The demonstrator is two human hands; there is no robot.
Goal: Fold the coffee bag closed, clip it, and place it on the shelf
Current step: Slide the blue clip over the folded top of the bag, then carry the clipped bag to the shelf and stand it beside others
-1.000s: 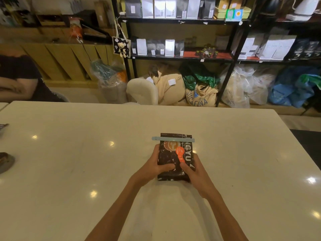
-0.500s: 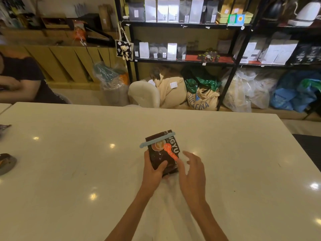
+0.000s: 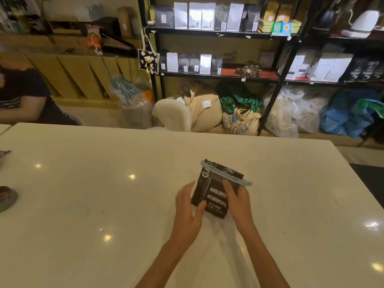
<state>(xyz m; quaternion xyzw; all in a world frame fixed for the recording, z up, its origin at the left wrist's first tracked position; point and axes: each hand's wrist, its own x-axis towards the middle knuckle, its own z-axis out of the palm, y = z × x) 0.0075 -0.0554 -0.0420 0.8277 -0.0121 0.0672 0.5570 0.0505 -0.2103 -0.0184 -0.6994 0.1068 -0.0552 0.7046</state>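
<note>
A dark brown coffee bag (image 3: 216, 190) with white lettering is tilted up over the white table (image 3: 104, 194), its back side facing me. A pale blue clip (image 3: 226, 174) runs across its folded top. My right hand (image 3: 239, 201) grips the bag's right side, fingers over the face. My left hand (image 3: 188, 206) touches the bag's lower left edge with thumb and fingers loosely spread. The black metal shelf (image 3: 218, 74) with several coffee bags stands beyond the table's far edge.
A seated person (image 3: 22, 96) in a dark top is at the far left. Sacks and plastic bags (image 3: 241, 115) lie on the floor under the shelf. A cream chair back (image 3: 173, 114) stands against the table's far side. Small dark objects (image 3: 7, 197) lie at the table's left edge.
The bag was turned over from its orange-printed front to its lettered back. My right hand went from open beside the bag to gripping it. The clip now slants down to the right.
</note>
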